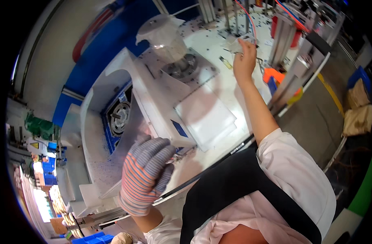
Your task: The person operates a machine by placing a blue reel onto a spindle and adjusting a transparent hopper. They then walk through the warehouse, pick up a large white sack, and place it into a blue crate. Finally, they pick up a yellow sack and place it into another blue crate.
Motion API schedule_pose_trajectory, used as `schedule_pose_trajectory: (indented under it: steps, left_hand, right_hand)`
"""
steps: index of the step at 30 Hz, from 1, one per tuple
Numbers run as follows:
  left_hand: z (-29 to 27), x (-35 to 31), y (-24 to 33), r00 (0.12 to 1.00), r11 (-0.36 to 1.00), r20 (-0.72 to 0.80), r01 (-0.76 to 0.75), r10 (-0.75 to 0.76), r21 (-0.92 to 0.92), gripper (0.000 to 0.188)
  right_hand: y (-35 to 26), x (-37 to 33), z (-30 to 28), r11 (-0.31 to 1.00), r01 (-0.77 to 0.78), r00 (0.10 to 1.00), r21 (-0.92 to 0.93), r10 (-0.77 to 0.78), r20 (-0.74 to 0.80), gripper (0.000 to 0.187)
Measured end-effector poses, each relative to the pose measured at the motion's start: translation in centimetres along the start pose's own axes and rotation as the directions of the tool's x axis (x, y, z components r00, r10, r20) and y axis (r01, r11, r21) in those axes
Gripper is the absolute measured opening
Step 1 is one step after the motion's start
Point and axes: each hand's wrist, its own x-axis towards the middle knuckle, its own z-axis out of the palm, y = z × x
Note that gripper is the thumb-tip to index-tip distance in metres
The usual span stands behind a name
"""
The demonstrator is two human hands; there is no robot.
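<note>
My left hand (147, 175) wears a knitted glove with grey and orange stripes. It hovers by the front edge of a white machine housing (153, 110), its fingers loosely bent and nothing visible in them. Bare and stretched far out to the right, my right hand (245, 61) has its fingers drawn together at a crumpled whitish piece (234, 45) at the back of the white table. What exactly the fingertips grip is too small to make out. A small yellow-labelled item (225, 62) lies left of that hand.
Left of the housing's slanted wall is a round metal fixture (120, 118). Behind it, a plastic-covered cylinder (163, 38) stands over a round metal base (182, 67). White sheets (208, 116) lie on the table. A metal frame (300, 73) and an orange object (274, 76) border the right side.
</note>
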Motion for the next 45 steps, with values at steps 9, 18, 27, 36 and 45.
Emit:
schedule_pose_trajectory:
  steps: [9,18,27,36,45]
  left_hand:
    - [5.7,-4.1,0.7,0.992,0.864,-0.062,-0.129,0.113,-0.487,0.029]
    - [13.8,-12.4,4.8,0.95,0.475,0.05,0.199,-0.309,-0.857,0.03]
    - [14.8,-8.0,14.3,0.902,0.483,0.172,0.364,-0.396,-0.796,0.033]
    - [20.5,-4.7,23.1,0.789,0.321,0.302,0.521,-0.535,-0.791,0.029]
    - [26.2,4.0,24.8,0.71,-0.316,0.517,0.411,-0.478,-0.855,0.106]
  right_hand:
    - [-4.9,-9.4,-13.5,0.814,0.565,0.651,0.133,-0.539,0.535,0.042]
    - [3.9,-4.9,-26.4,0.996,-0.046,0.972,-0.075,0.062,0.228,0.026]
    - [6.1,-0.8,-22.4,0.808,0.322,0.685,-0.493,0.161,0.711,0.034]
    - [10.9,-0.6,-36.7,0.506,-0.771,0.55,0.388,0.221,0.805,0.041]
    - [5.7,-9.7,-47.2,0.093,-0.991,0.101,0.098,0.035,0.994,0.075]
